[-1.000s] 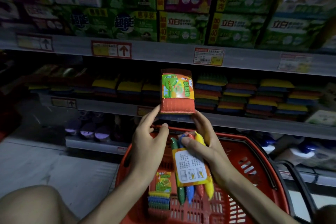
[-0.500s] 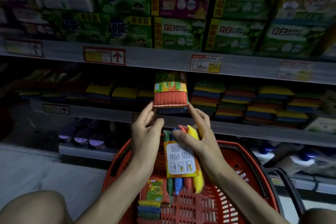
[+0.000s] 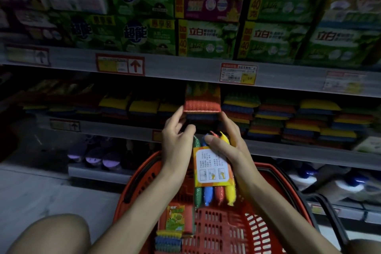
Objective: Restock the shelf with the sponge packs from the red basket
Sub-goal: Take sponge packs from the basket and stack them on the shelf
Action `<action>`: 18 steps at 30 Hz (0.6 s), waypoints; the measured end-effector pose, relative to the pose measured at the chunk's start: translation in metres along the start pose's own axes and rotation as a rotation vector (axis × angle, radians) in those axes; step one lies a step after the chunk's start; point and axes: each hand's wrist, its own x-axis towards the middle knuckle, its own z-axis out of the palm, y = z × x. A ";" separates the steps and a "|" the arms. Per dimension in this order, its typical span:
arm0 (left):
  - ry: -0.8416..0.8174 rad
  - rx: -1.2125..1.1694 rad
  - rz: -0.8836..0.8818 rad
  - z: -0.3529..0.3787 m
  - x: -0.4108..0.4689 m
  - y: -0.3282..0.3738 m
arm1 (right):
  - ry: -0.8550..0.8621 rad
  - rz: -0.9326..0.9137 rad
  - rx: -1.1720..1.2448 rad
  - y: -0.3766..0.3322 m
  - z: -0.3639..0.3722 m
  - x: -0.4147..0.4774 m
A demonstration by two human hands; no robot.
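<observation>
Item 1, fingertips: I see the left hand (image 3: 177, 142) with fingers extended upward, tips touching the lower left corner of an orange sponge pack (image 3: 202, 100); thumb curled in, apart from the pack. The right hand's (image 3: 228, 144) index and middle fingers reach up to the pack's lower right corner.

Item 2, grip: the right thumb and palm are clamped on a second sponge pack (image 3: 213, 173), label card facing me, with green, blue, red and yellow sponges hanging below the card.

Item 3, orange pack position: raised at the front edge of the middle shelf (image 3: 123, 130), its top under the lip of the upper shelf (image 3: 185, 68), over a darker pack beneath. I cannot tell whether it already rests on that pack.

Item 4, arms: both forearms rise from the lower frame, converging over the red basket (image 3: 278, 181). A bare knee (image 3: 49, 233) sits lower left.

Item 5, basket contents: one more sponge pack (image 3: 175, 220) lies at the basket's left inner side.

Item 6, clearances: stacked sponges (image 3: 241, 107) stand just right of the orange pack; yellow-topped stacks (image 3: 144, 107) stand to its left. The slot between them is narrow. Soap boxes (image 3: 208, 37) fill the upper shelf.
</observation>
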 end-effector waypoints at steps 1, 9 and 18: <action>0.004 -0.013 -0.005 0.001 0.004 -0.003 | 0.003 0.011 0.002 0.001 0.000 0.002; 0.013 0.065 -0.030 0.011 0.026 -0.004 | 0.032 0.103 0.081 0.008 0.001 0.010; 0.044 0.114 0.095 0.007 0.032 -0.008 | 0.018 0.195 0.165 0.009 0.001 0.006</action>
